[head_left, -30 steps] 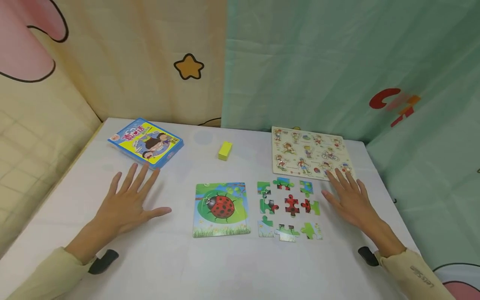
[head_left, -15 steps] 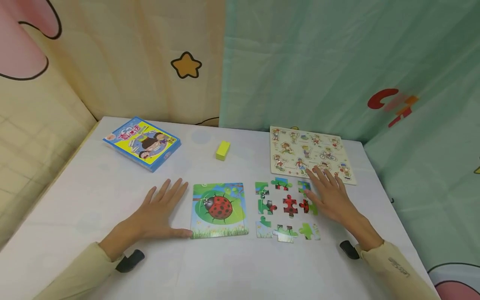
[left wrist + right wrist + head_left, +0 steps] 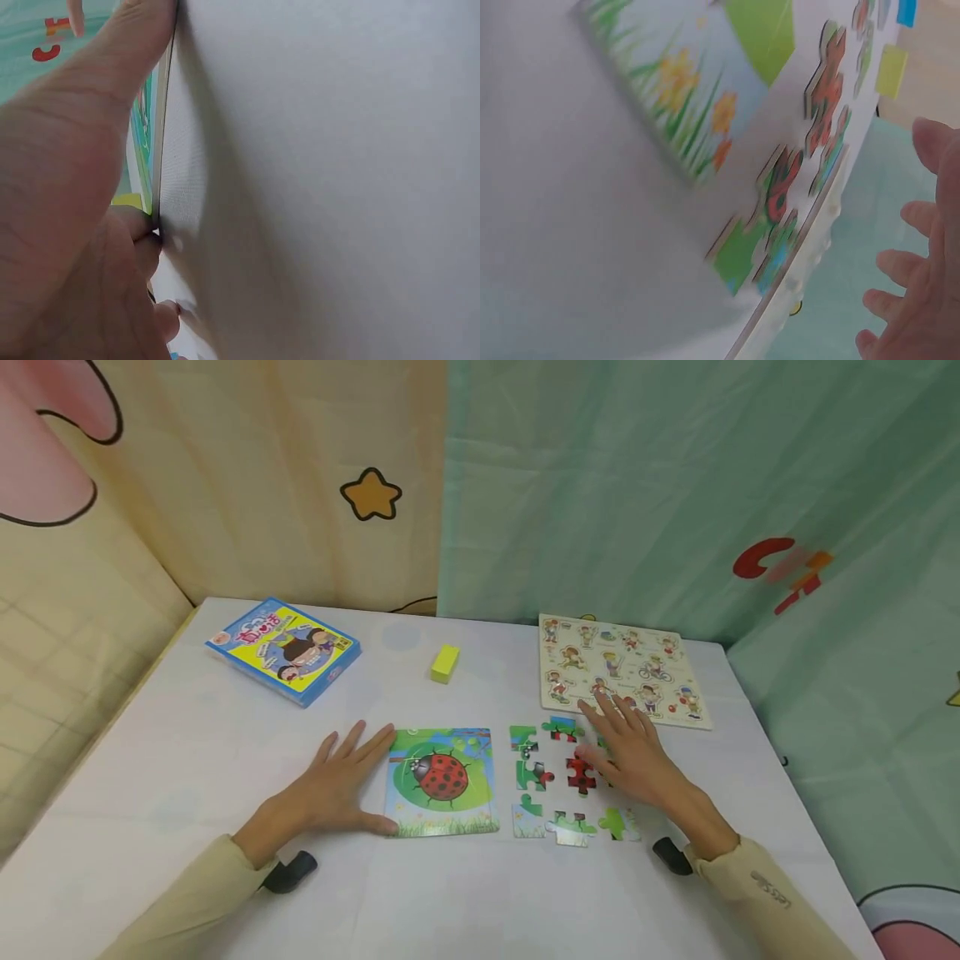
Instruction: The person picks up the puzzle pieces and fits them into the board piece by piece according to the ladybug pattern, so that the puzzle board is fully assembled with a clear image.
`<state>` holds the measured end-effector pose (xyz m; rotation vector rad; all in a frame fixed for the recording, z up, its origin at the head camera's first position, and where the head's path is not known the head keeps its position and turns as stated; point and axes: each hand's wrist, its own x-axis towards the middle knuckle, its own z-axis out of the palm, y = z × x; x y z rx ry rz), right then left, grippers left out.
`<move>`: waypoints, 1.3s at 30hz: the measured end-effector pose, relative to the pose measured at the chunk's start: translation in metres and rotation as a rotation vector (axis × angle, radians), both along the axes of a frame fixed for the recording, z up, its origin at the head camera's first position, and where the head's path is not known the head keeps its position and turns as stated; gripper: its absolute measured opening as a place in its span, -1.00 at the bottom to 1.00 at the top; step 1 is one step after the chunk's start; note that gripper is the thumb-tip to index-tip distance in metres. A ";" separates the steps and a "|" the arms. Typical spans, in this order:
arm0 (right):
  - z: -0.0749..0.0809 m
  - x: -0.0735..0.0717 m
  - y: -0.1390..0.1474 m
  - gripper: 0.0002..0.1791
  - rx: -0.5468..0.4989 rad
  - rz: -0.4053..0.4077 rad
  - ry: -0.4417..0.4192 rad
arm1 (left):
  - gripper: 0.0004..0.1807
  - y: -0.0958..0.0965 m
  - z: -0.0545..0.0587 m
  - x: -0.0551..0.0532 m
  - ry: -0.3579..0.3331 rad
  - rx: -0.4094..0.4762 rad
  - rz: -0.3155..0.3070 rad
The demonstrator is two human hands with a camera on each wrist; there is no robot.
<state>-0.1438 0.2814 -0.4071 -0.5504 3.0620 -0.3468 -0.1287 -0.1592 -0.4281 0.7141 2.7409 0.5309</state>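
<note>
A square ladybug picture board (image 3: 441, 782) lies left of several loose, matching jigsaw pieces (image 3: 572, 829). My left hand (image 3: 322, 797) is spread along the board's left side, thumb near the lower corner and index finger near the upper one. In the left wrist view, the thumb and fingers of the left hand (image 3: 79, 172) touch the board's thin edge. Over the right-hand pieces hovers my right hand (image 3: 633, 764), its fingers extended and partly hiding them. Nothing shows in that right hand (image 3: 922, 255) in the right wrist view, where it stands apart from the puzzle pieces (image 3: 780, 187).
A blue and yellow card-game box (image 3: 288, 652) sits at the back left of the white table (image 3: 450, 902). Behind the ladybug board stands a small yellow block (image 3: 445, 664). A wooden board with children figures (image 3: 622, 668) lies at the back right. Curtains (image 3: 585, 510) hang behind.
Both hands have moved inward. The left came right and down to the ladybug board's left edge; the right moved left over the jigsaw pieces. The board has shifted very little.
</note>
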 end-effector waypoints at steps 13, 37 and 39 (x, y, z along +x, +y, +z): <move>-0.001 -0.019 -0.032 -0.27 -0.202 0.236 -0.037 | 0.45 0.015 0.009 -0.010 -0.086 0.051 0.008; -0.016 -0.043 -0.046 -0.42 -0.308 0.295 -0.220 | 0.46 0.025 0.009 -0.024 -0.239 0.080 -0.019; -0.015 -0.042 -0.047 -0.44 -0.302 0.274 -0.220 | 0.47 0.026 0.008 -0.025 -0.243 0.055 -0.025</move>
